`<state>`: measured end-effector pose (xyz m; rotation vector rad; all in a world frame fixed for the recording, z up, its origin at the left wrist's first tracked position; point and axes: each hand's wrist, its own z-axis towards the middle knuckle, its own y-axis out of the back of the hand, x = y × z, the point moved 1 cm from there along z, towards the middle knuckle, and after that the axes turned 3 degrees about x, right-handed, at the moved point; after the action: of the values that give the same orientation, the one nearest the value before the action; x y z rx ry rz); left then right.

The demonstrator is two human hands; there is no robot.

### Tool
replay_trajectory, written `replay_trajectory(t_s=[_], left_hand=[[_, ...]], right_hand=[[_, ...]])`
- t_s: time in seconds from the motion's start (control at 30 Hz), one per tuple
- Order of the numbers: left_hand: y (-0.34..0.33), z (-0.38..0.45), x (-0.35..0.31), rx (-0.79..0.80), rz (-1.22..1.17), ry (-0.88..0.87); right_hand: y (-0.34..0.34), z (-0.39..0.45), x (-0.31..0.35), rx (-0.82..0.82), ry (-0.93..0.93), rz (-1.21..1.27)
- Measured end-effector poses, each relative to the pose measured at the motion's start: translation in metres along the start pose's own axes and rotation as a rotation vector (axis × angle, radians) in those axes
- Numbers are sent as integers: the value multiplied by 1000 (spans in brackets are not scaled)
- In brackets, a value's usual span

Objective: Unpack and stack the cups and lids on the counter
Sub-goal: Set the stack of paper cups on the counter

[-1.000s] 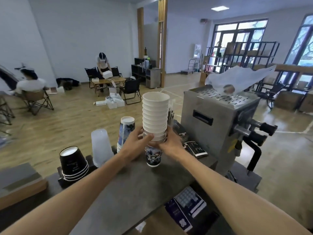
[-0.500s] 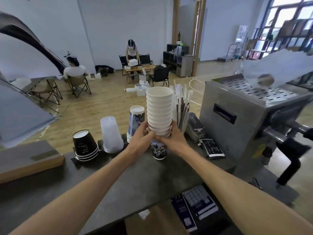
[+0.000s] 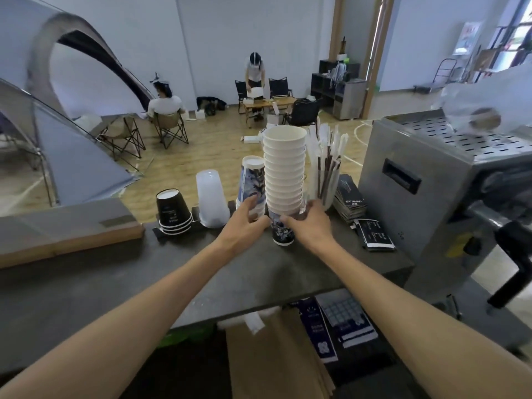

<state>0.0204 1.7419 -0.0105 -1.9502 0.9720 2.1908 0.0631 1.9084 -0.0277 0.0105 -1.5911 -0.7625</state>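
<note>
**Both hands on the cup stack, mid-table**

Tall stack of white-lined paper cups (image 3: 285, 168) stands upright near the far edge of the dark grey table (image 3: 144, 272). Bottom cup shows a dark blue printed pattern; rims above it are white. We have both hands at its base.

Left hand (image 3: 244, 223): fingers spread and only loosely bent, tips at the lower left of the stack. We can't tell whether this grip presses the cups or just touches them.

Right hand (image 3: 309, 223): fingers curled around the lower right side of the stack, grip wrapped on it.

Just left of the stack, touching or nearly so: a shorter stack of blue-printed paper cups, upside down (image 3: 252, 182). Further left, a stack of translucent plastic cups, upside down (image 3: 211, 201), then a short stack of black paper cups, upside down (image 3: 172, 210).

Just right of the stack: a bundle of paper-wrapped straws (image 3: 325, 165) standing upright, then a pile of dark printed cards (image 3: 349, 198), with one more dark printed card (image 3: 374, 234) lying flat nearer us.

Right end: a stainless steel machine with a perforated top (image 3: 431, 174), a clear plastic bag (image 3: 486, 105) lying on it.

Left end of the table: a flat brown cardboard box (image 3: 63, 234).
</note>
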Motion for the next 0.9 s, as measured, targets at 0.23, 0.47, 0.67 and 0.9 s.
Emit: replay_trajectory(t_s=[0.23,0.47,0.67,0.9], left_hand=[[54,-66,47,0,382,-48],[169,-179,115,-150,606,-11],[304,-324,177,-278,655,41],[445,-492,246,-467,713,219]], right_hand=[[-57,-40,3,141,20,-128],[-175,-109,70,346,152,-185],[-321,-227,148,498,330,-203],[-467,-355,241,658,500,-239]])
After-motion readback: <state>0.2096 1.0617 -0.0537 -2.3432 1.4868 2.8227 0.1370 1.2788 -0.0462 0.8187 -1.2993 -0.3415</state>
